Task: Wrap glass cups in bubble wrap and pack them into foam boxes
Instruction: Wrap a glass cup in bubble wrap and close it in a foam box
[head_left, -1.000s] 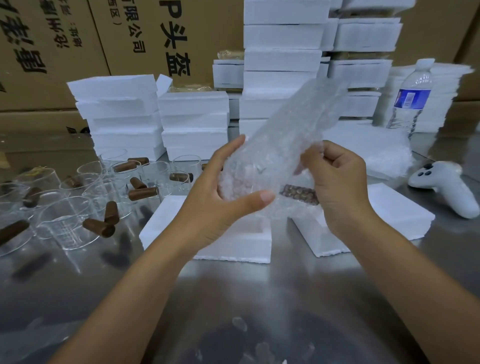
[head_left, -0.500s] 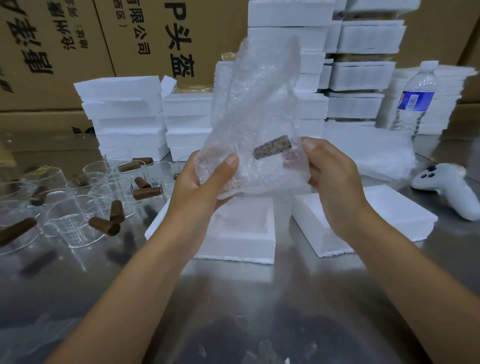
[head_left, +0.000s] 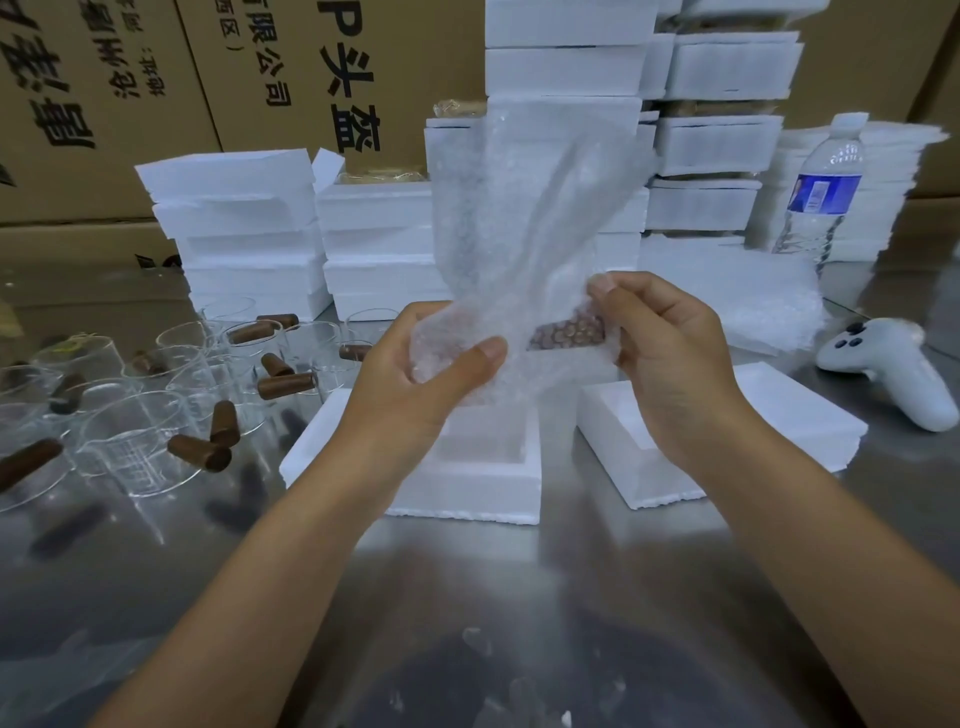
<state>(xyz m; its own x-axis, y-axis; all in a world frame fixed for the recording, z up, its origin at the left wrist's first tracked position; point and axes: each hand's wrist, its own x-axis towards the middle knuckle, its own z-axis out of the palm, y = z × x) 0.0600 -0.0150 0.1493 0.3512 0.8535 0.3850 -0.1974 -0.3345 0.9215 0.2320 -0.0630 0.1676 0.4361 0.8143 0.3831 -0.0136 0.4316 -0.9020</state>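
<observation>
Though stacked foam boxes (head_left: 563, 70) fill the upper centre of the frame, whether they are packed cannot be told. On the table (head_left: 467, 597), unwrapped glass cups (head_left: 130, 441) crowd the left and an open foam box (head_left: 467, 488) waits at centre. Above it the bubble wrap (head_left: 519, 208) looks partly round one cup: the left hand (head_left: 410, 384) has its grip clamped under the bundle, the right hand (head_left: 670, 364) pinches its edge. Only a brown handle (head_left: 569, 332) shows through; the glass itself is hard to make out.
</observation>
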